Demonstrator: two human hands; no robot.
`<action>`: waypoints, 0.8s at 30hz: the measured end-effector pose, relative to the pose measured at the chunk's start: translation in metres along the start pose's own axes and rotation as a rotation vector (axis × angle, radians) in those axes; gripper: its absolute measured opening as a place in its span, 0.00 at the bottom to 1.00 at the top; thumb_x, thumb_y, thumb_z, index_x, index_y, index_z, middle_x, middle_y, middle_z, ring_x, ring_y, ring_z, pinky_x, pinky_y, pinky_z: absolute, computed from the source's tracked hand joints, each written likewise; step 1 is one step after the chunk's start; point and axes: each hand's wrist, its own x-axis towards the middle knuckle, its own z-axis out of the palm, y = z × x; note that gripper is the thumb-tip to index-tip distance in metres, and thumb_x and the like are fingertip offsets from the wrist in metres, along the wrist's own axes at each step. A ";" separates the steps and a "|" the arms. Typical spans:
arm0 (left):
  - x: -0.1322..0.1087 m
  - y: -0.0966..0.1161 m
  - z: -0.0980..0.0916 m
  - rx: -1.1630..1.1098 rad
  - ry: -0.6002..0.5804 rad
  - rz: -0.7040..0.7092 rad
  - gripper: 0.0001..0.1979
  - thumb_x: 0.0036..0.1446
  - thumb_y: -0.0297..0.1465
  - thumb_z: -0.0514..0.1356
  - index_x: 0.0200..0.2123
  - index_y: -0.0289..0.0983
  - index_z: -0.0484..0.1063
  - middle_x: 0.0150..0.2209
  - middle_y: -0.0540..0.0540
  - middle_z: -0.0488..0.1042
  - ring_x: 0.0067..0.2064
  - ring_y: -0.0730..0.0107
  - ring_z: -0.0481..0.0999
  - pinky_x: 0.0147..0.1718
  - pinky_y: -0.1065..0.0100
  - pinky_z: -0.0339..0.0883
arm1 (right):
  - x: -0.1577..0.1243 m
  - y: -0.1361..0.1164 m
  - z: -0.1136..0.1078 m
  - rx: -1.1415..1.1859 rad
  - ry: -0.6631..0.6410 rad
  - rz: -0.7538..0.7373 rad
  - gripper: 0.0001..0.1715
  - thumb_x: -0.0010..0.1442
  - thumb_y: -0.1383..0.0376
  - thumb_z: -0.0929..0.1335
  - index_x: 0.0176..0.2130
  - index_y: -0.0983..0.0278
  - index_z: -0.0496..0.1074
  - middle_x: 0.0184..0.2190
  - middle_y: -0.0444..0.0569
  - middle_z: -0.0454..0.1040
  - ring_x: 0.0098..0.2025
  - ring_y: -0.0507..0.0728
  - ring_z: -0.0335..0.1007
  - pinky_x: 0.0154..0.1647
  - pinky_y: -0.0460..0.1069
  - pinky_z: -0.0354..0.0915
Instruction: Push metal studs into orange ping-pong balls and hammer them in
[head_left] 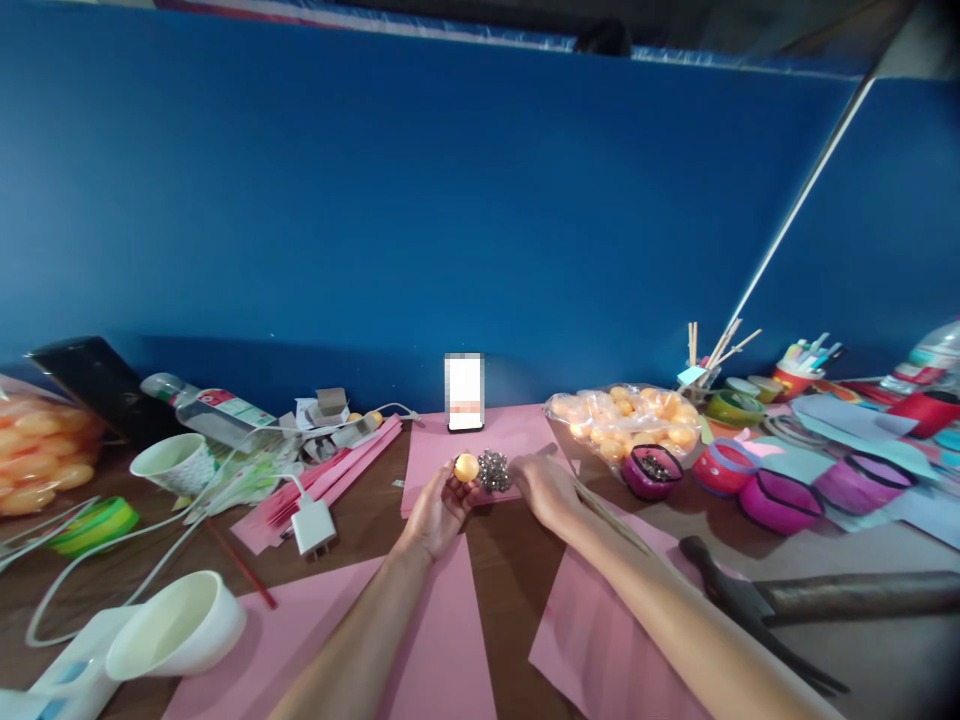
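My left hand [442, 505] holds a small orange ping-pong ball [466, 467] with its fingers curled around it. Just right of the ball, a heap of small shiny metallic pieces [493, 472] lies on a pink sheet [427, 450]; what kind they are is too small to tell. My right hand [546, 490] is at the right side of this heap, back of the hand up and fingers bent together and downward. Anything pinched in its fingertips is hidden. Behind the heap stands an upright phone [465, 395] with a blurred screen.
A clear bag of orange balls [630, 418] lies at right, by a purple cup [652, 472] of dark bits. A hammer [757, 600] rests by my right forearm. At left are a white charger [313, 525], cables, a white bowl [180, 625] and another bag of balls [45, 440].
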 end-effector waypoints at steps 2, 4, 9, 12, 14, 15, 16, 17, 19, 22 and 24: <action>0.000 0.000 0.000 0.002 -0.002 0.000 0.14 0.54 0.29 0.57 0.45 0.32 0.69 0.30 0.44 0.75 0.28 0.74 0.74 0.28 0.73 0.72 | -0.001 0.000 -0.002 -0.002 0.001 -0.007 0.12 0.58 0.68 0.61 0.33 0.64 0.73 0.34 0.51 0.75 0.34 0.55 0.68 0.32 0.45 0.54; -0.001 0.000 0.001 0.002 -0.006 0.001 0.14 0.54 0.29 0.57 0.45 0.33 0.69 0.30 0.45 0.75 0.28 0.74 0.74 0.28 0.73 0.72 | -0.001 0.000 -0.002 -0.001 0.002 -0.017 0.12 0.57 0.68 0.61 0.36 0.64 0.72 0.33 0.50 0.75 0.34 0.55 0.68 0.32 0.45 0.54; -0.001 -0.001 0.000 0.024 0.000 0.022 0.12 0.53 0.28 0.58 0.42 0.32 0.70 0.29 0.45 0.75 0.28 0.73 0.74 0.28 0.73 0.72 | -0.001 0.000 -0.001 -0.006 -0.003 -0.020 0.12 0.57 0.68 0.61 0.36 0.64 0.73 0.32 0.50 0.75 0.33 0.55 0.67 0.31 0.46 0.54; -0.001 -0.002 0.000 0.032 0.005 0.044 0.09 0.52 0.28 0.59 0.38 0.31 0.70 0.28 0.45 0.75 0.27 0.73 0.74 0.27 0.73 0.72 | 0.001 0.000 0.001 -0.012 -0.008 -0.018 0.11 0.57 0.68 0.61 0.34 0.64 0.73 0.33 0.50 0.75 0.33 0.54 0.67 0.31 0.45 0.54; 0.000 -0.002 0.000 0.033 0.008 0.044 0.08 0.51 0.28 0.60 0.36 0.31 0.70 0.27 0.45 0.75 0.27 0.73 0.74 0.28 0.73 0.72 | 0.002 -0.001 0.002 -0.021 -0.013 -0.012 0.11 0.57 0.68 0.61 0.35 0.64 0.73 0.32 0.50 0.75 0.33 0.54 0.68 0.31 0.45 0.54; 0.000 -0.002 0.000 0.036 0.007 0.042 0.08 0.51 0.28 0.60 0.35 0.31 0.70 0.27 0.45 0.75 0.27 0.73 0.75 0.28 0.73 0.72 | 0.003 -0.001 0.003 -0.026 -0.016 -0.007 0.11 0.57 0.68 0.61 0.35 0.64 0.73 0.32 0.50 0.75 0.33 0.54 0.68 0.31 0.45 0.54; -0.001 -0.002 0.000 0.042 0.003 0.038 0.08 0.51 0.28 0.60 0.36 0.31 0.70 0.27 0.45 0.75 0.28 0.73 0.75 0.28 0.73 0.72 | 0.004 -0.001 0.004 -0.031 -0.020 -0.002 0.11 0.57 0.68 0.61 0.35 0.64 0.73 0.32 0.50 0.75 0.32 0.55 0.68 0.31 0.46 0.55; -0.001 -0.002 0.000 0.050 -0.003 0.036 0.08 0.51 0.28 0.60 0.36 0.31 0.70 0.28 0.45 0.75 0.28 0.72 0.75 0.29 0.73 0.72 | 0.004 -0.001 0.004 -0.037 -0.023 0.003 0.11 0.57 0.68 0.61 0.36 0.64 0.73 0.32 0.50 0.75 0.32 0.55 0.68 0.31 0.46 0.55; -0.001 -0.002 0.000 0.069 -0.022 0.040 0.10 0.52 0.29 0.59 0.38 0.31 0.70 0.29 0.44 0.75 0.29 0.72 0.75 0.30 0.72 0.72 | 0.004 -0.002 0.004 -0.045 -0.034 0.012 0.12 0.58 0.68 0.61 0.37 0.64 0.73 0.32 0.51 0.75 0.33 0.56 0.69 0.31 0.46 0.56; -0.002 -0.002 -0.001 0.088 -0.055 0.058 0.12 0.52 0.29 0.59 0.41 0.32 0.69 0.31 0.44 0.76 0.31 0.71 0.76 0.31 0.71 0.72 | 0.002 -0.004 -0.001 -0.051 -0.052 0.012 0.12 0.58 0.68 0.61 0.38 0.65 0.72 0.33 0.53 0.75 0.34 0.57 0.69 0.32 0.46 0.57; -0.002 -0.002 -0.001 0.085 -0.064 0.071 0.15 0.52 0.28 0.59 0.45 0.35 0.68 0.34 0.45 0.76 0.32 0.71 0.76 0.32 0.71 0.72 | -0.001 -0.007 -0.006 -0.037 -0.086 0.011 0.13 0.60 0.67 0.60 0.40 0.65 0.71 0.36 0.54 0.74 0.37 0.57 0.69 0.35 0.47 0.58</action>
